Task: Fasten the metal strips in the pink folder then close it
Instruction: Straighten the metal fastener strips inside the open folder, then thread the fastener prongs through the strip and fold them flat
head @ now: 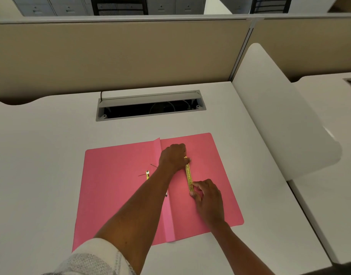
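Two sets of fingers are on one gold metal strip (pixel 189 176): your left hand (pixel 173 158) presses its fingers (pixel 187 160) together on the strip's far end, and your right hand (pixel 208 195) has its fingers (pixel 194 193) pinched on the near end. Between them the strip lies flat, running away from you, on the right leaf of the pink folder (pixel 115 185). The folder is spread open beneath both hands, resting on the white counter (pixel 41 155). Left of your left fingers, under that forearm, the folder's central fold runs toward you, slightly raised at its far end. Further left, on the other leaf, a second short gold piece (pixel 147 174) sits with thin prongs sticking out beside it; your forearm hides part of it. Beyond your fingers, well past the folder's far edge, an open cable tray (pixel 150 105) is sunk into the counter. A beige partition (pixel 111 56) rises behind it. To the right stands a white divider panel (pixel 280 116). Your left sleeve (pixel 95 259) is pale and patterned.
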`<state>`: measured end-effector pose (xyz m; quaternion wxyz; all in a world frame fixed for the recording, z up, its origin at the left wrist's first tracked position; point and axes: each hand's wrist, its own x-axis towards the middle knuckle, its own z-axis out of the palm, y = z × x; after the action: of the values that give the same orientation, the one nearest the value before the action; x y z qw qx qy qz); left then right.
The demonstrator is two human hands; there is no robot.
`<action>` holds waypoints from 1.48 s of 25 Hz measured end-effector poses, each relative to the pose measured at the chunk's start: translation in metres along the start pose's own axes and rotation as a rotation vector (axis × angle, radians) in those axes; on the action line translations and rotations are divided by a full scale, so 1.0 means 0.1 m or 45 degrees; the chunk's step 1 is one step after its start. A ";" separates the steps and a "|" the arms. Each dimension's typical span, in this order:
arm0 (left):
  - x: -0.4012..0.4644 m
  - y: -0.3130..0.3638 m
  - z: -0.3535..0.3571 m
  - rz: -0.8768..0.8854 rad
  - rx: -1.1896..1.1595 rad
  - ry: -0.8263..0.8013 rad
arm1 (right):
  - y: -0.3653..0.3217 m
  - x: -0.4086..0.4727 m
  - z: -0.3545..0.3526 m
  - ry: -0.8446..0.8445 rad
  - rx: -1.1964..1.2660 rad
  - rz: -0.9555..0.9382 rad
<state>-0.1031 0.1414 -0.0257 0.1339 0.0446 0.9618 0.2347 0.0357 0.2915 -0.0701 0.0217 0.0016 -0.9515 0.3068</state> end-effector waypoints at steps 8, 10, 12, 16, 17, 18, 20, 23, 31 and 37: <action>0.04 -0.03 -0.03 -0.115 -0.668 -0.086 | -0.07 0.02 -0.07 -0.032 0.156 0.030; 0.04 -0.06 -0.14 -0.099 -0.789 -0.132 | -0.13 0.06 -0.10 -0.057 0.338 0.068; 0.02 -0.11 -0.29 -0.076 -0.917 -0.168 | -0.23 0.11 -0.11 -0.092 0.557 0.151; -0.12 -0.27 -0.60 -0.064 -1.008 -0.138 | -0.55 0.15 -0.04 -0.116 0.778 0.203; -0.20 -0.33 -0.66 -0.068 -1.025 -0.111 | -0.68 0.16 -0.01 -0.120 0.806 0.198; -0.27 -0.38 -0.71 -0.072 -1.046 -0.090 | -0.79 0.16 0.02 -0.126 0.835 0.196; -0.46 -0.53 -0.76 -0.080 -1.100 -0.077 | -0.99 0.17 0.08 -0.166 0.921 0.206; -0.78 -0.80 -0.74 -0.102 -1.213 -0.082 | -1.19 0.15 0.17 -0.243 1.031 0.245; -1.29 -1.15 -0.43 -0.286 -1.491 -0.042 | -1.10 0.00 0.20 -0.247 0.761 0.050; -1.47 -1.20 -0.15 -0.414 -1.642 -0.025 | -0.81 -0.15 0.16 -0.272 0.390 -0.135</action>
<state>0.0309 0.0068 -0.0335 0.1763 -0.1881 0.6217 0.7396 0.0515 0.2164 -0.0367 -0.0638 0.0875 -0.8892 0.4445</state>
